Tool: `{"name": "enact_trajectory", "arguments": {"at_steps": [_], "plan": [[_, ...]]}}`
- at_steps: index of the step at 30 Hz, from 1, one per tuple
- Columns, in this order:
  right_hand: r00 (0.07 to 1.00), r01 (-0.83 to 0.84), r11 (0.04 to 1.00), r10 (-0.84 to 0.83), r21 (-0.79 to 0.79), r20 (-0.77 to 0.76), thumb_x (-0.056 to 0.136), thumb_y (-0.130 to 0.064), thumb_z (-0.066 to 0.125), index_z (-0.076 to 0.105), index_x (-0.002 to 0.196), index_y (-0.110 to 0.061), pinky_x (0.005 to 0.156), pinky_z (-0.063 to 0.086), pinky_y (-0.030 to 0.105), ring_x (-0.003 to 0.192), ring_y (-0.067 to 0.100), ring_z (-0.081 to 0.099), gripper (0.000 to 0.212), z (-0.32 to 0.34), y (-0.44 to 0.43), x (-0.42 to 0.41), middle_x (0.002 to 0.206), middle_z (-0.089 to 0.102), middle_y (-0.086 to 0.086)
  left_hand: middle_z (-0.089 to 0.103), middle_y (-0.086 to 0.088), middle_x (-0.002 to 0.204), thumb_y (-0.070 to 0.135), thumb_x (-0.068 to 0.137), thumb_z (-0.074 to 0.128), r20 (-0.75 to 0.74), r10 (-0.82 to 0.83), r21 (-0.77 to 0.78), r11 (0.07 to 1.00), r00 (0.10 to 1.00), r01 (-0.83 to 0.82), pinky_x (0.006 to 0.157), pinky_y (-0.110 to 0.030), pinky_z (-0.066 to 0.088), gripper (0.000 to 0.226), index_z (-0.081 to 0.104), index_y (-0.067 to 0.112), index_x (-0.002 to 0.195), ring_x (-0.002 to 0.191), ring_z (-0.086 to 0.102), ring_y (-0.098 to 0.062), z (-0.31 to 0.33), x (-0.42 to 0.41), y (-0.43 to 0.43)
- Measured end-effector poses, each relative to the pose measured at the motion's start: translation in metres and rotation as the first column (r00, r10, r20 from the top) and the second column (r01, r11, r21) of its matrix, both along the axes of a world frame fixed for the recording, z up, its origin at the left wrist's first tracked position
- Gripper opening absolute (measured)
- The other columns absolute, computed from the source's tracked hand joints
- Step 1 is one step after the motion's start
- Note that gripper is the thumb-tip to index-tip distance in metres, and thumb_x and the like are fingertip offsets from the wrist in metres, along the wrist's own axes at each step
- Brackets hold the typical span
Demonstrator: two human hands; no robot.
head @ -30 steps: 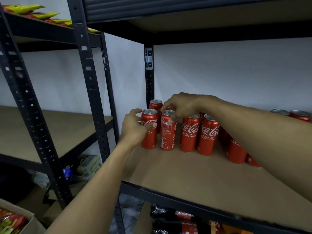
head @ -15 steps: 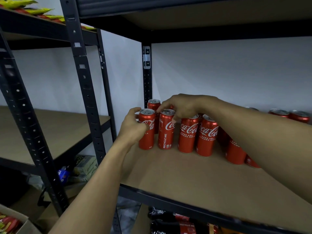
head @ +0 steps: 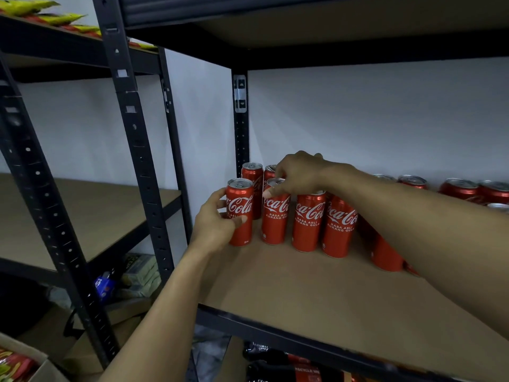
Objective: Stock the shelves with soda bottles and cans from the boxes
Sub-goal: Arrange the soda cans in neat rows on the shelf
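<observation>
shelf [head: 316, 293]: cola cans [head: 308, 221] clustered at back-left corner, all upright, long axis vertical, tabs up, logos facing front edge. left hand [head: 214, 224] wrapped round leftmost can [head: 240, 213], thumb across label. right hand [head: 297, 175] from above, fingers curled on second can [head: 275, 216] top rim.

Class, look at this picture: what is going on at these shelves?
A person is stocking a shelf with soda. The left hand grips the leftmost can round its side, while the right hand pinches the top of the second can beside it. Both stand upright. More red cans stand to the right and behind; dark bottles lie on the level below.
</observation>
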State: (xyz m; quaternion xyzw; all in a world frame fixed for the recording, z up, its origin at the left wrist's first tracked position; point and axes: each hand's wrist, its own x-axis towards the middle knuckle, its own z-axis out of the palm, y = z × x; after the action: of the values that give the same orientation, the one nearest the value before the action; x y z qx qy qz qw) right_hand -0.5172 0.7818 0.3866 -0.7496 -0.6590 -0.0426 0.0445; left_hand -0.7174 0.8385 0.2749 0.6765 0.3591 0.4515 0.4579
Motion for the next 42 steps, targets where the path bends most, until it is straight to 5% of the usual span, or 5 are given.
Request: {"name": "enact_trajectory", "arguments": {"at_steps": [7, 16, 25, 34, 42], "plan": [[0.97, -0.162, 0.978, 0.133, -0.133, -0.201, 0.089, -0.018, 0.077, 0.048, 0.149, -0.03, 0.087, 0.042, 0.029, 0.114, 0.006, 0.049, 0.068, 0.014, -0.009, 0.004, 0.15, 0.051, -0.005, 0.061, 0.01, 0.131, -0.001, 0.088, 0.072, 0.017, -0.035, 0.029, 0.999, 0.999, 0.035, 0.072, -0.019, 0.052, 0.061, 0.06, 0.033, 0.136, 0.11, 0.063, -0.011, 0.029, 0.002, 0.005], [0.972, -0.184, 0.978, 0.166, -0.094, -0.169, 0.09, -0.022, 0.075, 0.049, 0.149, -0.028, 0.088, 0.044, 0.029, 0.123, 0.016, 0.056, 0.064, 0.009, -0.008, 0.007, 0.148, 0.054, -0.002, 0.058, -0.001, 0.139, -0.015, 0.085, 0.066, -0.07, -0.094, -0.021, 0.995, 0.993, 0.093, 0.061, -0.012, 0.046, 0.07, 0.052, 0.018, 0.144, 0.107, 0.058, -0.009, 0.051, 0.012, 0.015], [0.973, -0.163, 0.986, 0.156, -0.031, -0.168, 0.087, -0.034, 0.078, 0.057, 0.142, -0.025, 0.09, 0.05, 0.032, 0.116, 0.019, 0.062, 0.06, 0.002, -0.006, 0.004, 0.137, 0.064, -0.001, 0.066, 0.002, 0.124, 0.0, 0.069, 0.089, -0.022, 0.036, -0.001, 0.999, 0.999, -0.036, 0.08, -0.03, 0.053, 0.064, 0.064, 0.017, 0.127, 0.106, 0.066, -0.019, 0.043, 0.013, 0.022], [0.97, -0.164, 0.985, 0.149, -0.06, -0.192, 0.087, -0.025, 0.079, 0.053, 0.145, -0.03, 0.088, 0.048, 0.032, 0.112, 0.013, 0.057, 0.064, 0.005, -0.008, 0.006, 0.14, 0.061, -0.005, 0.059, 0.0, 0.132, -0.004, 0.071, 0.085, -0.04, -0.037, 0.0, 0.999, 0.999, 0.037, 0.096, -0.046, 0.055, 0.086, 0.048, 0.02, 0.145, 0.113, 0.063, -0.021, 0.016, 0.009, 0.012], [0.976, -0.14, 0.989, 0.131, -0.038, -0.174, 0.087, -0.027, 0.079, 0.055, 0.144, -0.03, 0.095, 0.05, 0.035, 0.121, 0.02, 0.061, 0.062, 0.003, -0.006, 0.005, 0.144, 0.059, -0.003, 0.064, -0.001, 0.131, 0.005, 0.077, 0.084, -0.082, 0.025, -0.006, 1.0, 0.996, -0.026, 0.094, -0.03, 0.051, 0.075, 0.052, 0.019, 0.144, 0.112, 0.062, -0.015, -0.037, -0.001, 0.01]]}}
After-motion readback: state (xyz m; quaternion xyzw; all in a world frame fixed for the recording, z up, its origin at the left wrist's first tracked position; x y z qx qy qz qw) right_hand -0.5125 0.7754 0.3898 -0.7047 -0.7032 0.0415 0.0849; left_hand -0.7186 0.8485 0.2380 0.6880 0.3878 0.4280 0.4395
